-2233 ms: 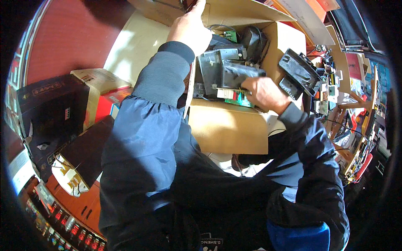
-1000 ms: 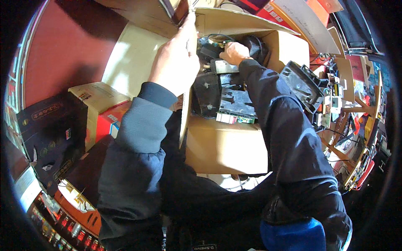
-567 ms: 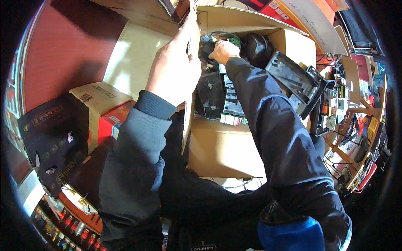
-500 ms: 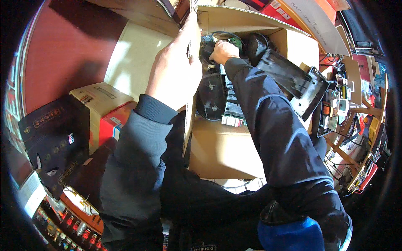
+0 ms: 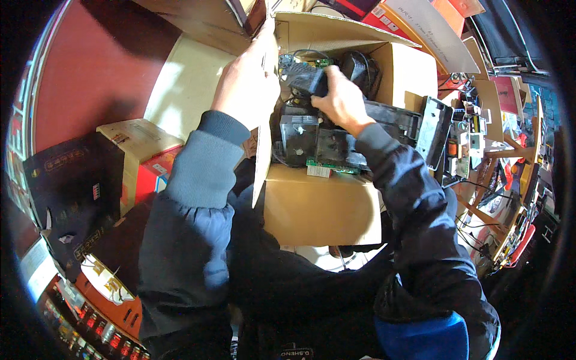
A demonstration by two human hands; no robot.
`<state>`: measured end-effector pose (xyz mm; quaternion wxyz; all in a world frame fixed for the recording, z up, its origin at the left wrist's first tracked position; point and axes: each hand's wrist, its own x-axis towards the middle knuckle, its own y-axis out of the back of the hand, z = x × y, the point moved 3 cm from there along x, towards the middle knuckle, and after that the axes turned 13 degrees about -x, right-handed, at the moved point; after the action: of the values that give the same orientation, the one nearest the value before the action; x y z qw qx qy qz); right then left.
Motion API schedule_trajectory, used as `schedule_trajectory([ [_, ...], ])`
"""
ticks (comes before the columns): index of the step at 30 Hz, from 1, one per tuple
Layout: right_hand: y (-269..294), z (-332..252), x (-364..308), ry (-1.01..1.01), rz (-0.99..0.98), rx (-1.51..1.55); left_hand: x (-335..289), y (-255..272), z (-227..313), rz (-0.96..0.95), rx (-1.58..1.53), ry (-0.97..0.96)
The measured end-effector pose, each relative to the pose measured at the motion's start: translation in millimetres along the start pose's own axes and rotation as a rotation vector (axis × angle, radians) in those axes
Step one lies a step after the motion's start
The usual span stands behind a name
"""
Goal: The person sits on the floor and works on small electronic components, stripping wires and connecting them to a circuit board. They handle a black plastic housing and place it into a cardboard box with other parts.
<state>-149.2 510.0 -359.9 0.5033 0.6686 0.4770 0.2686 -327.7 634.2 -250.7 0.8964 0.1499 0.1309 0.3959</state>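
An open cardboard box [image 5: 323,213] stands in front of me, filled with black electronic parts. My left hand [image 5: 249,84] is closed on the box's upright left flap [image 5: 262,157], its fingertips partly hidden there. Inside the box, my right hand [image 5: 343,101] pinches a dark ribbed plastic part [image 5: 305,79] between thumb and fingers. Just below that part lies a black boxy unit [image 5: 299,137]. Beside it is a flat black casing [image 5: 336,147] with a green circuit board edge [image 5: 321,166] under it. A rounded black part [image 5: 360,69] rests at the back right of the box.
Long black casings [image 5: 433,132] stick out over the box's right side. Farther right, a wooden rack [image 5: 510,147] holds loose parts and cables. A black carton [image 5: 72,186] and a white-and-red carton [image 5: 144,156] stand at left. Red boxes [image 5: 399,21] lie behind.
My right hand has come back and to the right, with the dark ribbed part now in its fingers. The parts in the box have shifted, uncovering the boxy unit. My left hand stays on the flap.
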Motion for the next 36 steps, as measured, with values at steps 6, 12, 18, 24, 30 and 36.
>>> schedule_trajectory([
  [6,119,25,-40,0.015,0.344,0.711,1,0,2,0.026,0.081,-0.044],
  [12,214,50,-125,-0.267,0.605,1.016,9,-1,-8,0.037,0.091,-0.166],
  [18,270,61,-212,-0.234,0.821,1.246,20,-5,-23,0.057,0.144,-0.192],
  [24,300,61,-299,-0.049,0.723,1.483,11,-4,-9,0.066,0.173,-0.144],
  [30,323,80,-349,-0.271,1.015,1.397,-8,-4,34,0.17,0.319,-0.307],
  [36,375,89,-404,0.179,0.92,1.495,-38,-19,74,0.115,0.105,-0.525],
])
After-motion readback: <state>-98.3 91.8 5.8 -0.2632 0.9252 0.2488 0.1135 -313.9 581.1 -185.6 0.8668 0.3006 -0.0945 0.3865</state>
